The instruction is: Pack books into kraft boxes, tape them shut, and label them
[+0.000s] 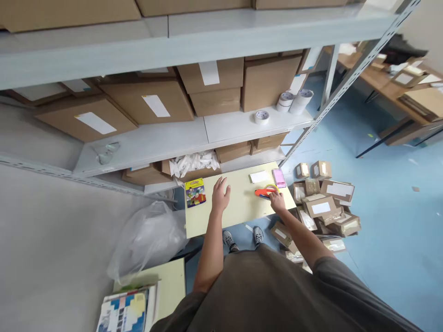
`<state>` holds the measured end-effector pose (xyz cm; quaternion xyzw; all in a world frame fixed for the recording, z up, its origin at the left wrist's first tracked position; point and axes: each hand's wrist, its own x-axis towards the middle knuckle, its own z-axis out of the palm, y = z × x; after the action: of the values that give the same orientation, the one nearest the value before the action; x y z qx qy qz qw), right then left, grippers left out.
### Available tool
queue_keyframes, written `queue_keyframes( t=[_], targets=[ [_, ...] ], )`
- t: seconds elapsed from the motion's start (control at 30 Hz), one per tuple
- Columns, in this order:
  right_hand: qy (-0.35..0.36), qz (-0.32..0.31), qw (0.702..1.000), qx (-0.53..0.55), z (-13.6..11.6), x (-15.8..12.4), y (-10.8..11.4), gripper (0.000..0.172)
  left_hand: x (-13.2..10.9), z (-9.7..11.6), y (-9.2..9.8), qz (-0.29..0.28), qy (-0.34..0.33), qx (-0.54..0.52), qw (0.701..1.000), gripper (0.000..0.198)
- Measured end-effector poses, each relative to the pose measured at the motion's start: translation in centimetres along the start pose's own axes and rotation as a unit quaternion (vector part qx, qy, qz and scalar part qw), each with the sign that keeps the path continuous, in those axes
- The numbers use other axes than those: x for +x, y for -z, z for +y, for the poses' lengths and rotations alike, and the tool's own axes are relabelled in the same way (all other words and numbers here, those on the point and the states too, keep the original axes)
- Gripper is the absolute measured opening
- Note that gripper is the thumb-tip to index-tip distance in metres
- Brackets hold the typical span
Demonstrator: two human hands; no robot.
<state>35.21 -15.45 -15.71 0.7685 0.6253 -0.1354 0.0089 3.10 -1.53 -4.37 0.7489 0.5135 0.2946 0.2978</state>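
My right hand [277, 201] is closed on an orange tape dispenser [263, 192] with a yellow ring, at the right part of the pale yellow table [238, 207]. My left hand [220, 196] hovers over the middle of the table, fingers apart, holding nothing. Left of it lies a yellow, colourfully printed book [195, 192]. Beyond the dispenser a white slip of paper [259, 176] rests on the tabletop, and beside it lies a pink item [278, 178], partly blurred out.
A grey metal shelf [155, 144] with cardboard boxes and white tape rolls [262, 117] rises behind the table. Small cartons [320, 207] are piled on the floor at right. A clear plastic bag [148, 240] bulges at left, near stacked books [124, 311].
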Motion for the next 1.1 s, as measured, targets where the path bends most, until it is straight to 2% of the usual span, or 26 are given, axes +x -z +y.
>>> queue_keyframes(
  t=[0.17,0.27,0.4,0.47,0.53,0.63,0.8,0.93,1.1],
  targets=[
    [-0.056,-0.002,0.996,0.065,4.5,0.0,-3.7,0.032,-2.3,0.9,-2.2,-0.005,0.032,0.027,0.999,0.047],
    [-0.064,-0.017,0.995,0.077,5.8,0.3,-4.2,0.030,-3.2,1.8,-3.3,-0.001,0.048,0.040,0.998,0.047],
    [-0.072,-0.037,0.993,0.081,5.5,1.2,-2.1,0.036,-3.6,3.0,-4.0,0.003,0.051,0.054,0.997,0.047],
    [-0.046,-0.011,0.994,0.099,4.5,2.0,-0.2,0.045,-3.6,3.1,-3.8,0.010,0.050,0.062,0.997,0.048],
    [0.016,0.037,0.991,0.129,3.0,3.0,2.0,0.055,-4.0,2.9,-3.3,0.024,0.054,0.069,0.996,0.049],
    [0.141,0.086,0.972,0.167,-0.4,4.6,5.2,0.062,-5.7,1.8,-2.2,0.053,0.077,0.073,0.993,0.049],
    [0.305,0.086,0.932,0.176,-8.7,6.0,8.3,0.057,-11.6,-0.5,0.7,0.105,0.157,0.069,0.980,0.050],
    [0.376,0.069,0.908,0.170,-16.5,5.9,8.3,0.061,-17.1,-3.0,3.9,0.163,0.217,0.058,0.961,0.050],
    [0.440,0.018,0.887,0.141,-28.2,4.0,5.9,0.060,-24.3,-8.0,8.7,0.241,0.268,0.038,0.932,0.050]
  ],
)
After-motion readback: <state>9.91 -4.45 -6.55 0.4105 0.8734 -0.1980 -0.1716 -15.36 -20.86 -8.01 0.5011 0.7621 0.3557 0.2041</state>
